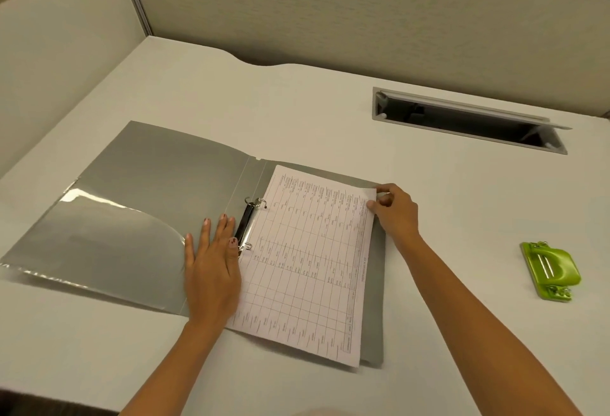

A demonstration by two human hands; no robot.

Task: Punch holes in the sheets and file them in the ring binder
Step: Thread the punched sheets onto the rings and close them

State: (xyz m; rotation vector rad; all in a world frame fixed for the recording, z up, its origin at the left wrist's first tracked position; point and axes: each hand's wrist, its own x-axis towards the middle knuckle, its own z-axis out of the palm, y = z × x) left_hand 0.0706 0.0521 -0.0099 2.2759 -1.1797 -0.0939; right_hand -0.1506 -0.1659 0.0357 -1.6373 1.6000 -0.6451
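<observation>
Hiding sheet (307, 267) corner, seemingly pinched: right hand (394, 212)

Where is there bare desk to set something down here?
Bare white desk: the far strip between open grey ring binder and grey cable slot; the patch between binder and green plastic hole punch. Crowded: the binder, left hand flat beside its rings, right hand pinching the printed sheet.

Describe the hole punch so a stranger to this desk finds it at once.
On the white desk, look right of the open grey ring binder. The hole punch lies there, nearer the person than the cable slot. Nothing else on the desk is bright green.
</observation>
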